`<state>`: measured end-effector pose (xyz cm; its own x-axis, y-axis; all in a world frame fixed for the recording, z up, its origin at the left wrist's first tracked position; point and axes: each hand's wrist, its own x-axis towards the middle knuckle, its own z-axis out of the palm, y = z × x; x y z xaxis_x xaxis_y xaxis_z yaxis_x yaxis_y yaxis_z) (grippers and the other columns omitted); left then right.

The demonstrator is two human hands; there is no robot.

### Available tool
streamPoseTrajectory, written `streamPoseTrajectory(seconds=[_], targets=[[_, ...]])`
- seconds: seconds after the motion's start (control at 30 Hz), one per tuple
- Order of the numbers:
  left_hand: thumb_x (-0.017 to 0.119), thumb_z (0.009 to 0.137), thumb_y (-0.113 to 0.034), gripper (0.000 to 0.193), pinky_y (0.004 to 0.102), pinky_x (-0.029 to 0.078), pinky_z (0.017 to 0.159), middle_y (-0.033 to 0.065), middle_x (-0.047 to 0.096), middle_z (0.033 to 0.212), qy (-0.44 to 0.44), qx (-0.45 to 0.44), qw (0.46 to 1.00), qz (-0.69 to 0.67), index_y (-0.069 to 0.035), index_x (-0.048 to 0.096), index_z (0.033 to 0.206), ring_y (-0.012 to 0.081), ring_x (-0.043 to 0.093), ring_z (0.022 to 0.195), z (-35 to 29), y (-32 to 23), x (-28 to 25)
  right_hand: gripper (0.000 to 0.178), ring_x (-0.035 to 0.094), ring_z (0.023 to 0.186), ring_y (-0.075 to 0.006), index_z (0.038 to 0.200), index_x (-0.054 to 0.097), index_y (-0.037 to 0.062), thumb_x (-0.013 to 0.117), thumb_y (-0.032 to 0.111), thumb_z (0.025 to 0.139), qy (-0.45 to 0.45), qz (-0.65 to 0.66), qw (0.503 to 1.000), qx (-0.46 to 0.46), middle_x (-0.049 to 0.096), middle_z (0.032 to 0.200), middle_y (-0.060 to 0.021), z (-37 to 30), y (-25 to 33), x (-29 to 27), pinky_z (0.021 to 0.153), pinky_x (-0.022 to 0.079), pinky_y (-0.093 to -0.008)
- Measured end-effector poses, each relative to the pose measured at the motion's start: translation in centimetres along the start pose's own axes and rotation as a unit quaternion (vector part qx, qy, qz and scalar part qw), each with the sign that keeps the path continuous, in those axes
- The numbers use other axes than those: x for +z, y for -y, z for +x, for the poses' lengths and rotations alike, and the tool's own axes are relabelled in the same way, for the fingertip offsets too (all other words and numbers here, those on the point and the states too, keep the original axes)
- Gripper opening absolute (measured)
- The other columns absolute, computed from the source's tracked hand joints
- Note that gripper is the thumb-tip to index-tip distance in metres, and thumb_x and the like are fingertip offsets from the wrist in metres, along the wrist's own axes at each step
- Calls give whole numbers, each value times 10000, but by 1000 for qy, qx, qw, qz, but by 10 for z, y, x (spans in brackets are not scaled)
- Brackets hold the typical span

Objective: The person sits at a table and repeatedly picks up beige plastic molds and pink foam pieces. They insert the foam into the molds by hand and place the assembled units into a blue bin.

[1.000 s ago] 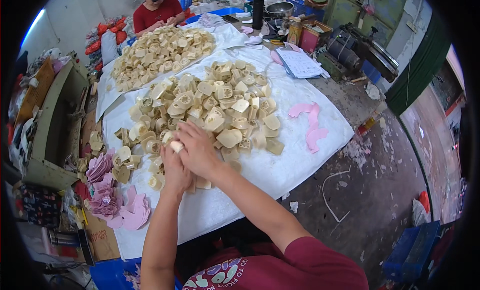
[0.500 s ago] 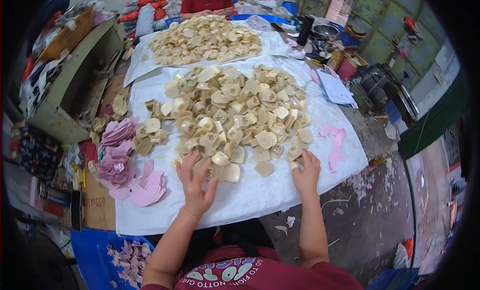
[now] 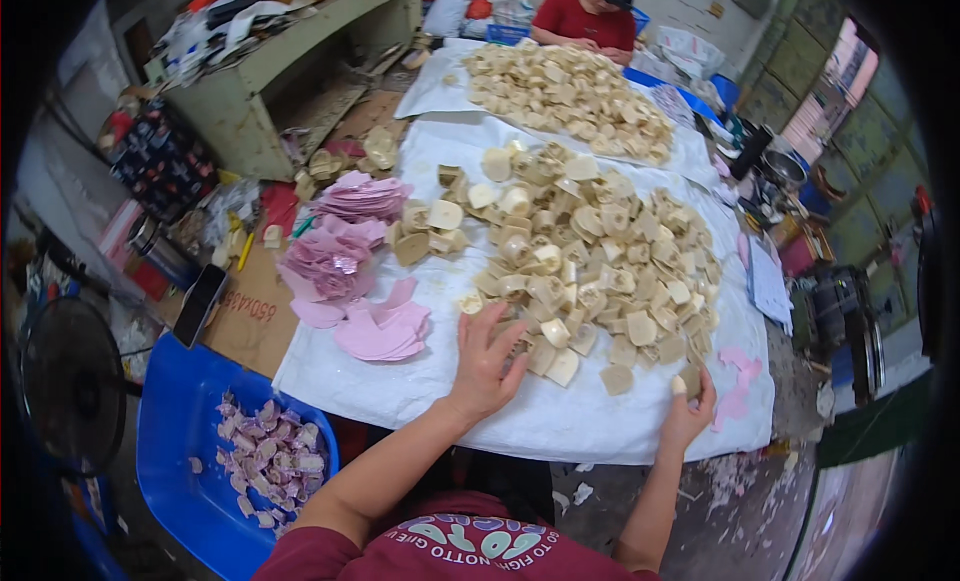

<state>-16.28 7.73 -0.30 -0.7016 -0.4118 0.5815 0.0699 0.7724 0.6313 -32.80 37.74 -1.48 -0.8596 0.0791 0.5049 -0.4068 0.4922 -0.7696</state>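
A large heap of cream-coloured, cup-like moulded pieces (image 3: pixel 600 251) covers the middle of the white cloth (image 3: pixel 420 391). At the heap's near left edge, my left hand (image 3: pixel 485 366) rests with fingers spread, touching loose pieces. What lies under its fingertips is partly hidden. My right hand (image 3: pixel 690 411) is at the near right edge, thumb and fingers closed around a beige moulded piece (image 3: pixel 692 377). The thumb tip has a pale covering. Pink flat cut-outs (image 3: pixel 385 326) lie in stacks left of my left hand. A pink curved strip (image 3: pixel 738 386) lies right of my right hand.
A second heap (image 3: pixel 570 91) lies farther back, where a person in red (image 3: pixel 585 23) sits. At lower left stands a blue tub (image 3: pixel 180 421) with purple-and-white pieces. A phone (image 3: pixel 200 306) and a flask (image 3: pixel 160 251) are left of the table; papers (image 3: pixel 768 281) lie at right.
The whole view has swung left, so the table appears farther right and more of the blue tub shows. My right hand has closed on a piece; my left stays at the heap's edge.
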Motion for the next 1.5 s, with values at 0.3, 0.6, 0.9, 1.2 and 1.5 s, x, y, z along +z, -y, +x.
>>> streamPoseTrajectory(seconds=[0.3,0.6,0.9,1.2,1.5], targets=[[716,793,-145,525,508,269,1088,173,425,1399,-22,20,998,-63,-110,559,1292,356,409,1310,-1,-13,-9,432,536,1161,-218,1310,490,-23,568,11,887,-37,200,978,-33,557,1263,-123,-17,56,15,1002,416,-338],[631,916,-112,460,290,494,882,71,590,1211,45,-252,823,-507,0,482,1337,140,598,1024,30,-27,-62,620,429,1302,-391,1353,458,11,690,69,781,304,167,889,-300,417,1414,-242,-67,216,121,1031,406,-436],[558,834,-11,342,378,486,867,176,601,1056,-252,-68,960,105,-25,601,1173,333,602,988,162,178,-210,500,415,1310,-416,1235,558,-13,660,54,750,347,72,895,-269,476,1370,-231,-71,192,115,1078,350,-470],[591,892,-349,605,417,339,1100,287,343,1455,-11,-190,957,219,-87,436,1414,433,383,1328,181,302,-227,453,396,1327,-386,1181,630,86,659,89,729,392,-6,835,-386,522,1355,-143,-75,191,125,1088,267,-560],[648,874,-228,549,407,395,1040,236,427,1408,-111,-27,969,220,-65,467,1366,401,450,1274,140,156,-245,471,432,1291,-291,1134,649,168,651,53,677,434,-118,780,-435,550,1315,-25,-32,200,163,1077,185,-647]])
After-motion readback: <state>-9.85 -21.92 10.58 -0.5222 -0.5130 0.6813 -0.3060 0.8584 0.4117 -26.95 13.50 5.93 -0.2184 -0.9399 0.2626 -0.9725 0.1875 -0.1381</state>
